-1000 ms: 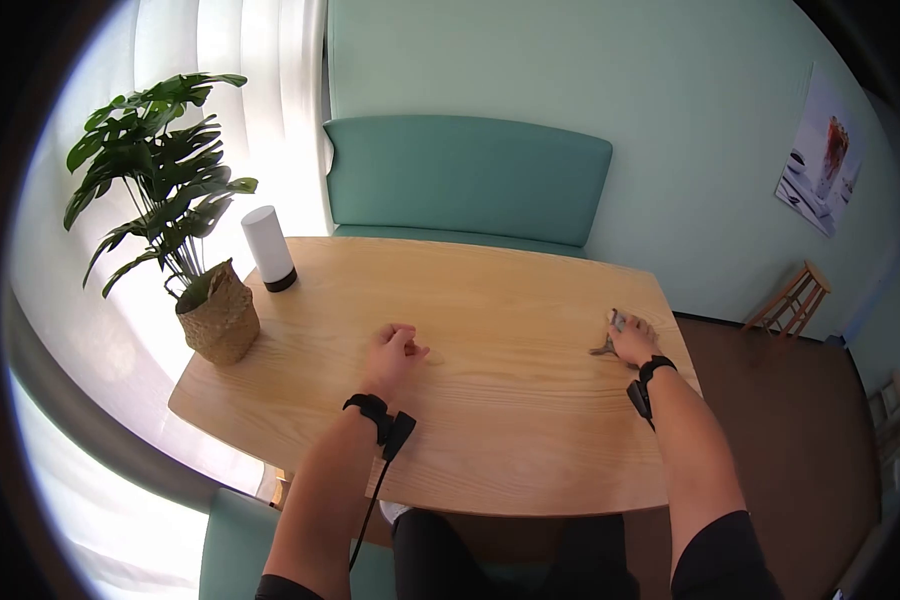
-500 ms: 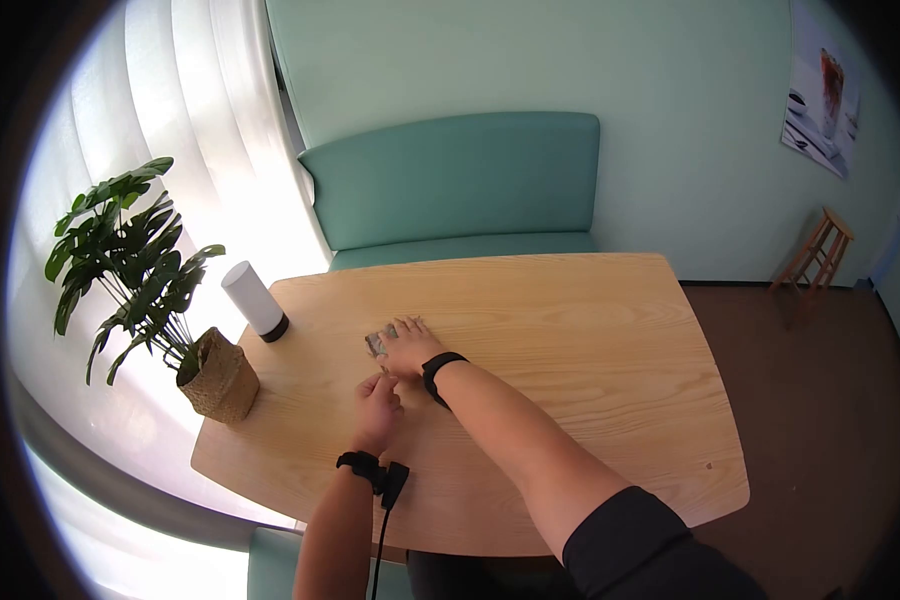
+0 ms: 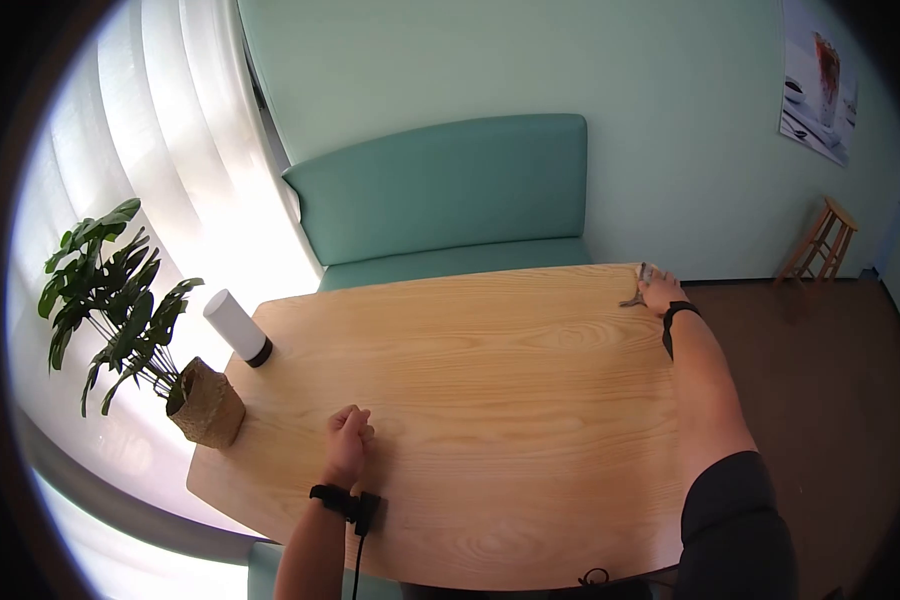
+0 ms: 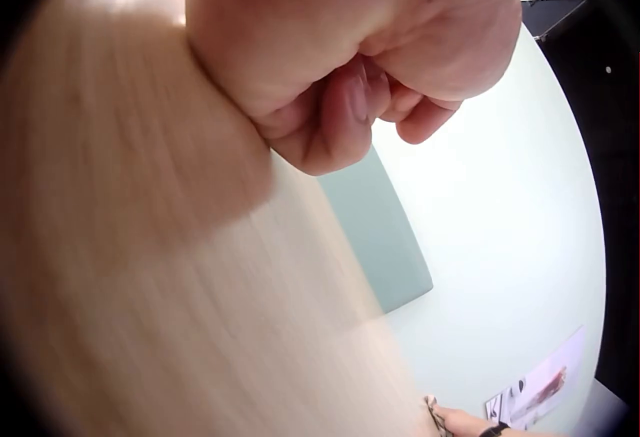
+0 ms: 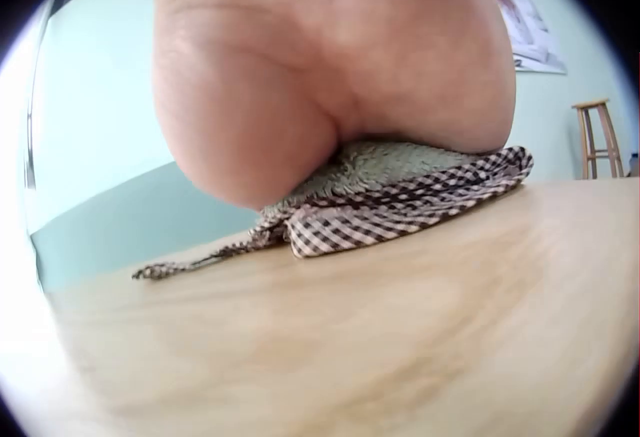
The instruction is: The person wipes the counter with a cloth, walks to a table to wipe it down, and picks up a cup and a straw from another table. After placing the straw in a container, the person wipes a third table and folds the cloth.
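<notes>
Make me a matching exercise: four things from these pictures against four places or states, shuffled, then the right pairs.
1. checked cloth
2. left hand
3. woven pot
4. wooden stool

A. standing on the brown floor
B. holding the green plant
C. at least partly under the right hand
D. curled into a fist

Pairs: 1-C, 2-D, 3-B, 4-A

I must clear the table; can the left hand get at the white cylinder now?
Probably yes: the left hand looks empty, and nothing shows between it and the white cylinder; the pot stands aside.
</notes>
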The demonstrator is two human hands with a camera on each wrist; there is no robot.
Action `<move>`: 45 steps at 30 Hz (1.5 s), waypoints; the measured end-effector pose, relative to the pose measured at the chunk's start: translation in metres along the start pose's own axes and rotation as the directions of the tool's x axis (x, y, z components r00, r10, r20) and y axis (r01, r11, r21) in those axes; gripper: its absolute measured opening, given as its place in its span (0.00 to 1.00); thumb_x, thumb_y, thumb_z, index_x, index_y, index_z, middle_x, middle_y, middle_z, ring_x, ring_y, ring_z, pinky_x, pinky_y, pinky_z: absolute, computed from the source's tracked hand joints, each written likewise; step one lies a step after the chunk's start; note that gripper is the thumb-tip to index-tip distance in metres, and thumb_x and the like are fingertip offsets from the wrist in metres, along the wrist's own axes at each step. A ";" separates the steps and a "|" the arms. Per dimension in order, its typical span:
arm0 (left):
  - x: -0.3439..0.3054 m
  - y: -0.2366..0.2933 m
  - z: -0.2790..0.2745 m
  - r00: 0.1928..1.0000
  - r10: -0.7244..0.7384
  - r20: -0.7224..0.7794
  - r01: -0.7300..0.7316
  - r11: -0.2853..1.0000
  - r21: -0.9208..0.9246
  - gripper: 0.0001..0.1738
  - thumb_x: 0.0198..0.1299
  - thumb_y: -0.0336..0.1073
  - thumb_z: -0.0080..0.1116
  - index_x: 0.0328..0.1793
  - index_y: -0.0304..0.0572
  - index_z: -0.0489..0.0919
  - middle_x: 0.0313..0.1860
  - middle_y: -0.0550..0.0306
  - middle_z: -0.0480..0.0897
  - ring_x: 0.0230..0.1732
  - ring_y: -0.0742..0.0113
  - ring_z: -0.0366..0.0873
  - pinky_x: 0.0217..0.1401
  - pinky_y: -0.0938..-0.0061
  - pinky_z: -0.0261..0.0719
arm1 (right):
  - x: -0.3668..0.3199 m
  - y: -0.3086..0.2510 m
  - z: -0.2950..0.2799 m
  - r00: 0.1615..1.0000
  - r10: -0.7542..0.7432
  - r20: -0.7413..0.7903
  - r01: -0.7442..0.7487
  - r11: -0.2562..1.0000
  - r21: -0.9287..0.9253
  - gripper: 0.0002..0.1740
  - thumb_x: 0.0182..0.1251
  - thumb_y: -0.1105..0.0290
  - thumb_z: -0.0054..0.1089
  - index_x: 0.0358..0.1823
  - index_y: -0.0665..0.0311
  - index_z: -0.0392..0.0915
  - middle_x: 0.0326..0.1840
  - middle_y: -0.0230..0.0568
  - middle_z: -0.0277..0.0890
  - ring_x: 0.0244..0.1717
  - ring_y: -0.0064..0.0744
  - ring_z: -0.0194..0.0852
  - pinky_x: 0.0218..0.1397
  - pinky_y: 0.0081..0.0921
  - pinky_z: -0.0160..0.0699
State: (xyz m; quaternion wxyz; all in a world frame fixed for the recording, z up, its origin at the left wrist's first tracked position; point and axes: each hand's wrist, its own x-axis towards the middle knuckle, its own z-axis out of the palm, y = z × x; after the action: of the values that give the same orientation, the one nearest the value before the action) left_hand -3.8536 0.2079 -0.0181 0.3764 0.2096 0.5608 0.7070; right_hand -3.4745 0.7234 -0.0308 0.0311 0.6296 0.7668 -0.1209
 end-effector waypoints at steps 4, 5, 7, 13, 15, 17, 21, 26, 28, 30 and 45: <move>0.002 0.002 0.002 1.000 -0.022 -0.010 0.022 1.000 0.008 0.22 0.68 0.29 0.54 0.22 0.55 0.60 0.17 0.74 0.55 0.16 0.82 0.51 0.17 0.78 0.46 | -0.039 -0.043 -0.025 0.997 0.055 0.055 -0.057 0.998 0.022 0.38 0.80 0.47 0.36 0.84 0.59 0.47 0.88 0.51 0.35 0.87 0.55 0.31 0.87 0.50 0.36; 0.002 0.002 0.002 1.000 -0.016 -0.013 0.016 1.000 0.015 0.22 0.68 0.29 0.54 0.22 0.55 0.60 0.17 0.74 0.55 0.16 0.82 0.51 0.17 0.78 0.46 | -0.043 -0.057 -0.023 0.998 0.004 0.063 -0.004 1.000 -0.004 0.38 0.80 0.47 0.36 0.84 0.59 0.47 0.88 0.51 0.35 0.87 0.55 0.29 0.87 0.50 0.35; 0.000 0.004 0.006 0.999 -0.016 -0.035 0.017 0.999 0.036 0.21 0.68 0.29 0.54 0.22 0.54 0.60 0.18 0.74 0.55 0.16 0.82 0.51 0.17 0.78 0.46 | -0.058 -0.093 -0.013 0.988 -0.134 0.078 0.136 0.991 -0.018 0.39 0.79 0.46 0.36 0.84 0.59 0.47 0.88 0.52 0.36 0.87 0.56 0.28 0.87 0.51 0.31; 0.006 -0.003 0.000 0.998 -0.019 -0.062 0.021 0.999 0.038 0.20 0.68 0.30 0.54 0.23 0.54 0.61 0.18 0.74 0.56 0.16 0.82 0.52 0.17 0.78 0.47 | -0.179 -0.244 0.044 0.741 -0.653 0.156 0.667 0.742 -0.066 0.40 0.77 0.47 0.39 0.83 0.61 0.51 0.87 0.57 0.37 0.86 0.59 0.30 0.86 0.52 0.29; 0.007 0.001 0.004 0.996 -0.027 -0.082 0.032 0.998 0.061 0.20 0.68 0.30 0.54 0.23 0.55 0.61 0.18 0.75 0.56 0.15 0.82 0.52 0.17 0.78 0.47 | -0.234 -0.269 0.054 0.631 -0.752 0.193 0.765 0.644 0.006 0.41 0.78 0.46 0.38 0.83 0.65 0.48 0.87 0.60 0.35 0.87 0.59 0.24 0.87 0.49 0.27; -0.001 0.008 0.013 0.990 -0.060 -0.127 0.072 0.994 0.086 0.20 0.68 0.30 0.54 0.23 0.55 0.61 0.17 0.75 0.56 0.15 0.82 0.52 0.16 0.78 0.47 | -0.275 -0.280 0.061 0.564 -0.797 0.217 0.815 0.579 0.010 0.41 0.79 0.46 0.37 0.84 0.64 0.46 0.87 0.59 0.35 0.88 0.58 0.23 0.87 0.48 0.26; 0.007 0.001 0.005 0.993 -0.022 -0.114 0.034 0.994 0.106 0.19 0.67 0.31 0.54 0.23 0.55 0.62 0.17 0.75 0.56 0.14 0.82 0.52 0.15 0.77 0.47 | -0.276 -0.260 0.059 0.566 -0.796 0.217 0.817 0.576 -0.017 0.40 0.81 0.46 0.35 0.84 0.62 0.45 0.88 0.52 0.33 0.88 0.52 0.25 0.88 0.44 0.27; 0.008 -0.004 0.000 0.993 0.036 -0.110 -0.017 0.986 0.168 0.18 0.67 0.32 0.54 0.24 0.55 0.63 0.16 0.74 0.57 0.13 0.81 0.53 0.14 0.77 0.47 | -0.208 -0.165 0.038 0.798 -0.583 0.154 0.593 0.805 -0.023 0.40 0.81 0.45 0.34 0.85 0.61 0.44 0.88 0.51 0.33 0.88 0.53 0.25 0.88 0.46 0.29; 0.003 0.000 0.006 0.991 0.027 -0.132 -0.006 0.987 0.159 0.18 0.67 0.32 0.53 0.24 0.54 0.63 0.17 0.73 0.57 0.13 0.81 0.53 0.14 0.77 0.47 | -0.199 -0.112 0.012 0.892 -0.422 0.162 0.430 0.903 -0.013 0.40 0.81 0.45 0.34 0.85 0.60 0.43 0.89 0.51 0.31 0.88 0.54 0.23 0.88 0.48 0.29; -0.002 0.004 0.011 0.990 0.024 -0.141 0.000 0.985 0.170 0.18 0.67 0.32 0.53 0.24 0.54 0.63 0.17 0.73 0.57 0.14 0.81 0.52 0.14 0.77 0.47 | -0.168 -0.052 0.013 0.953 -0.279 0.120 0.283 0.959 -0.022 0.41 0.81 0.44 0.32 0.85 0.60 0.42 0.89 0.52 0.28 0.88 0.55 0.22 0.88 0.48 0.29; 0.007 -0.001 0.006 0.991 0.031 -0.127 -0.012 0.988 0.152 0.14 0.68 0.33 0.52 0.27 0.52 0.66 0.17 0.75 0.56 0.14 0.81 0.52 0.15 0.78 0.50 | -0.256 -0.091 0.031 0.857 -0.486 0.172 0.499 0.866 -0.038 0.43 0.80 0.45 0.36 0.84 0.66 0.40 0.88 0.57 0.28 0.87 0.60 0.20 0.87 0.50 0.24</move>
State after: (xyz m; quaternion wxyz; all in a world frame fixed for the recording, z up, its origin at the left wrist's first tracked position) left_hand -3.8535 0.2176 -0.0183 0.3146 0.1974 0.6337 0.6786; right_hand -3.5133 0.4554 0.0039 0.0846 0.3992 0.9018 -0.1426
